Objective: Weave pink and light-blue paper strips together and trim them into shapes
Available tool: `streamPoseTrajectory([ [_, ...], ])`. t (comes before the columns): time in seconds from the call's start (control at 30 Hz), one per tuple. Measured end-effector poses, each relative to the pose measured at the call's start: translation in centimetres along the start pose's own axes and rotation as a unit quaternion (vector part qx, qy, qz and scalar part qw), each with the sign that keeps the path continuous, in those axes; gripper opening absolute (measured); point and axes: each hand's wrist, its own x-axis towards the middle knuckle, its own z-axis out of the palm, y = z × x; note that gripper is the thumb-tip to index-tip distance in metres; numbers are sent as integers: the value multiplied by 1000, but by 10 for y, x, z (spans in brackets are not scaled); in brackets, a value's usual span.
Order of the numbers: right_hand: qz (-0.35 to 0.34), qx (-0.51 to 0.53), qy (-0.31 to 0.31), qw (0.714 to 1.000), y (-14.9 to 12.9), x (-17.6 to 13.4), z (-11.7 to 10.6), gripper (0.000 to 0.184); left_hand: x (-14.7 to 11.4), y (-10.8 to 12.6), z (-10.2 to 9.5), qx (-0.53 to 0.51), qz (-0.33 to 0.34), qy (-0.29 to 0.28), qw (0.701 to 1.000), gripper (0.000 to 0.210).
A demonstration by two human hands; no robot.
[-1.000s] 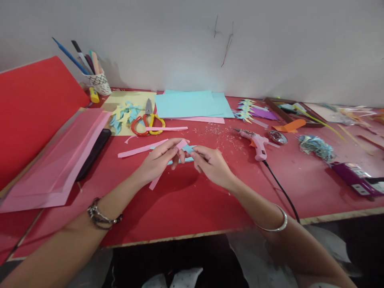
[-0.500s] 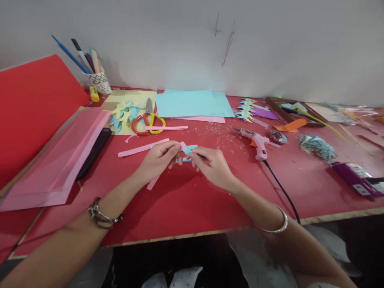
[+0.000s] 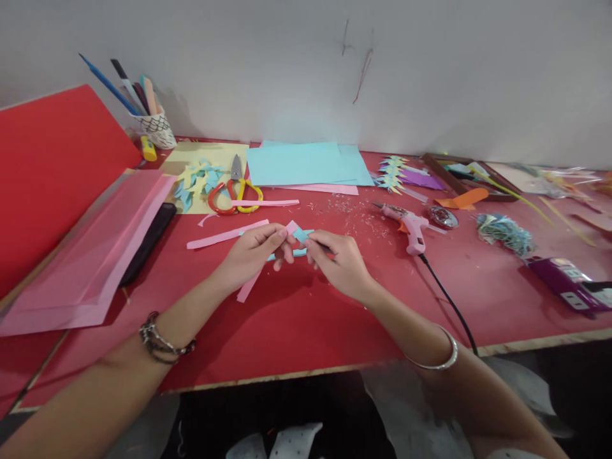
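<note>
Between my two hands are narrow paper strips, one pink [image 3: 291, 226] and one blue [image 3: 301, 235], crossing or folded over each other. My left hand [image 3: 258, 252] pinches the pink strip between thumb and forefinger. With bent fingers, my right hand [image 3: 337, 261] grips the blue strip at its right side. Exactly how the two strips interlock is too small to tell. Under and beside my hands lie another blue strip [image 3: 299, 253] and a pink strip [image 3: 227, 234]. Red-and-yellow-handled scissors [image 3: 236, 185] rest behind them, with a pink strip across the handles.
Blue paper sheets [image 3: 306, 164] lie against the wall. A pink glue gun [image 3: 404, 224] with a black cord is at the right, near a purple extension block [image 3: 568, 284]. Folded paper pieces [image 3: 201, 182], pink sheets [image 3: 90, 255] and a pen cup [image 3: 160, 129] stand left.
My fingers have shifted slightly on the paper, and more of the pink strip shows above my left thumb. The table items look unmoved.
</note>
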Motion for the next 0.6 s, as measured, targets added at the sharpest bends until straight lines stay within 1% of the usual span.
streamPoseTrajectory([
  [0.1,1,-13,-5,1000,0,0,0,21,0,1,0,10,2,11,1000,21],
  [0.33,9,-36,-50,998,-1,0,1,21,-1,2,0,67,20,29,997,23],
  [0.47,5,-42,-80,996,0,1,1,22,0,-1,0,135,50,33,989,27],
  [0.6,-7,-68,-75,995,2,2,2,20,-1,-2,0,173,63,41,982,28],
])
